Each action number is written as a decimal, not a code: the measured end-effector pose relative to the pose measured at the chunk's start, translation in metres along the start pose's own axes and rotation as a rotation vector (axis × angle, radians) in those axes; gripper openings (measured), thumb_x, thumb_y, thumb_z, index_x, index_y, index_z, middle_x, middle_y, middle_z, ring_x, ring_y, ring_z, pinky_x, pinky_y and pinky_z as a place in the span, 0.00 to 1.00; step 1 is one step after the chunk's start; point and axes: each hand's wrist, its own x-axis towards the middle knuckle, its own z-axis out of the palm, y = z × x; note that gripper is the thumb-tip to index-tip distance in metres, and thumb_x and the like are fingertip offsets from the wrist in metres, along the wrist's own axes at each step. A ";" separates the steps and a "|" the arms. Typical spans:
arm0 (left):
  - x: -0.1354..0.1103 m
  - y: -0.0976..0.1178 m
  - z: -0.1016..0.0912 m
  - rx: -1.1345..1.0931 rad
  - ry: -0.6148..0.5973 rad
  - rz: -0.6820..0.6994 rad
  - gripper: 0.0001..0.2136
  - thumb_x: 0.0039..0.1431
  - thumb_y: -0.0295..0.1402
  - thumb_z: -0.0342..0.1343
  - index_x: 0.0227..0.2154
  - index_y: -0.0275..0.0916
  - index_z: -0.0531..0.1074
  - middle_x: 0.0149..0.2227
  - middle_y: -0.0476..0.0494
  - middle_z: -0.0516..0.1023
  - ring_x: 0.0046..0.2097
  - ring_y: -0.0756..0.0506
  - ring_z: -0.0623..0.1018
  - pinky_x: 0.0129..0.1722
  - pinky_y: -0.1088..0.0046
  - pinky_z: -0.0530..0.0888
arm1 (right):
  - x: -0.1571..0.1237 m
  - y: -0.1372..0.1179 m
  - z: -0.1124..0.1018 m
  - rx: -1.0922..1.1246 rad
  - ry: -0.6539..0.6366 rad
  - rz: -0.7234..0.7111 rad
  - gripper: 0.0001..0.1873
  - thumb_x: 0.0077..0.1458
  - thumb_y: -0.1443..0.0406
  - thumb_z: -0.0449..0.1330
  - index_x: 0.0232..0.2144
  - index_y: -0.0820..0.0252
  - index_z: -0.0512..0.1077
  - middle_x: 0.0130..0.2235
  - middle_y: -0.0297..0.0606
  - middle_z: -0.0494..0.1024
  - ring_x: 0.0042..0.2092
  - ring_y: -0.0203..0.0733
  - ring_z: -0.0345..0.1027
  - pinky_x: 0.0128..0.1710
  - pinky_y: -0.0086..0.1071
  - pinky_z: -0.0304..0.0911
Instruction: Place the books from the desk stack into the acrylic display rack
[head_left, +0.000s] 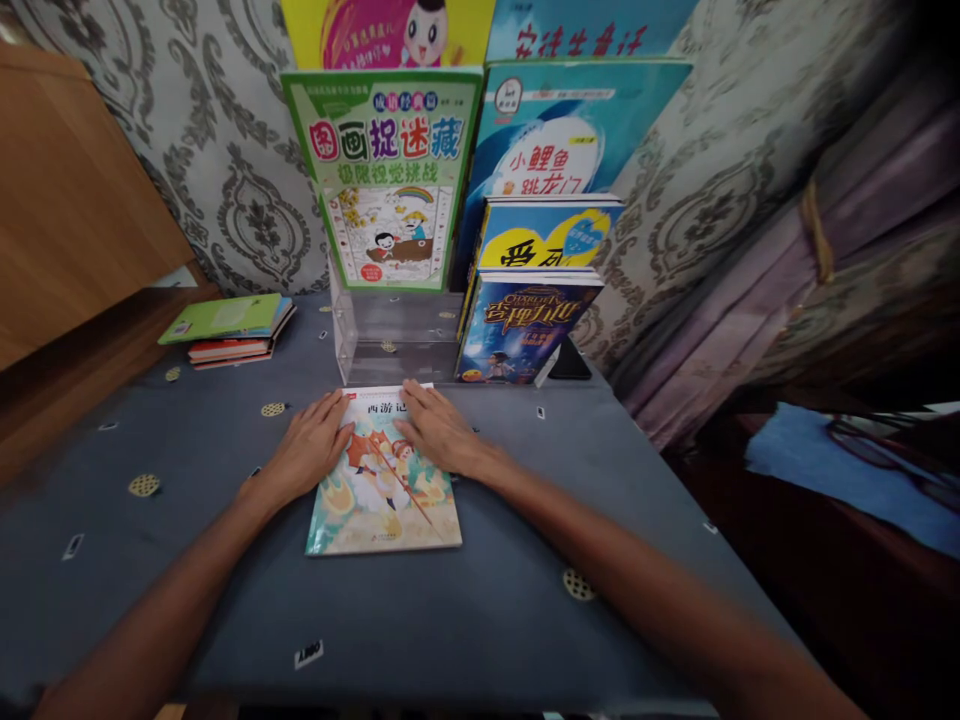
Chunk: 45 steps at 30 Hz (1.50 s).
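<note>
a storybook (pixel 386 515) lies by a see-through stand (pixel 420 325)

in the head view, the storybook lies flat on the surface (pixel 525 620), which has a blue-grey cloth. the left hand (pixel 313 440) rests on its top left edge, and the right hand (pixel 439 430) rests on its top right edge. both have a spread grip, with fingers laid out long and nothing pinched.

the top edge of the book is just beside the foot of the stand, so there is little room that way. the cloth goes on wide to the left and toward the front edge. the right edge slants in closer. a pile of books (pixel 236 325) sits at the back left, near a wooden board (pixel 82 180). a flat black thing (pixel 571 362) is just right of the stand.

the storybook says 西游记, with the right hand by the last sign. on the stand, a green-edged book (pixel 390 180) says 图画捉迷藏. a teal book (pixel 570 110) says 小鲤鱼跳龙门, and the book behind it (pixel 607 20) says 安徒生童话. a dark blue book (pixel 517 340) sits lowest, with fancy gold writing. the small tags on the cloth are too blurry to read.
</note>
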 end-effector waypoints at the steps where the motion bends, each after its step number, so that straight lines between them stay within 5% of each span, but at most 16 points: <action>1: 0.000 0.000 0.000 0.001 -0.009 -0.007 0.24 0.70 0.40 0.39 0.62 0.36 0.63 0.66 0.33 0.66 0.66 0.37 0.67 0.62 0.52 0.67 | -0.004 0.006 -0.002 0.016 0.002 0.018 0.27 0.69 0.58 0.49 0.63 0.68 0.62 0.68 0.57 0.60 0.70 0.54 0.51 0.68 0.53 0.51; 16: 0.010 0.006 -0.023 -0.010 -0.132 0.083 0.25 0.68 0.39 0.38 0.63 0.32 0.64 0.66 0.34 0.66 0.70 0.38 0.60 0.67 0.48 0.58 | -0.012 0.048 -0.001 0.492 0.135 0.038 0.34 0.68 0.44 0.40 0.61 0.56 0.67 0.65 0.45 0.67 0.67 0.47 0.59 0.69 0.48 0.51; 27: 0.027 0.060 -0.018 -0.227 -0.227 0.386 0.24 0.72 0.39 0.38 0.64 0.37 0.62 0.68 0.38 0.62 0.71 0.41 0.58 0.68 0.50 0.55 | -0.013 0.041 -0.004 0.413 0.107 0.076 0.27 0.71 0.54 0.40 0.63 0.54 0.65 0.66 0.39 0.66 0.67 0.41 0.57 0.69 0.46 0.52; 38: -0.011 0.088 -0.034 -0.401 -0.313 0.683 0.21 0.72 0.31 0.39 0.63 0.46 0.65 0.67 0.45 0.66 0.70 0.44 0.61 0.70 0.47 0.51 | -0.015 0.040 -0.005 0.395 0.103 0.032 0.34 0.70 0.46 0.37 0.62 0.60 0.65 0.66 0.45 0.66 0.68 0.44 0.56 0.69 0.46 0.51; 45: -0.028 0.092 -0.043 -0.427 -0.369 0.764 0.23 0.69 0.25 0.43 0.62 0.50 0.65 0.68 0.47 0.64 0.70 0.43 0.60 0.70 0.44 0.48 | -0.017 0.034 -0.008 0.359 0.072 0.050 0.36 0.69 0.44 0.34 0.61 0.55 0.67 0.64 0.40 0.68 0.69 0.43 0.53 0.69 0.45 0.51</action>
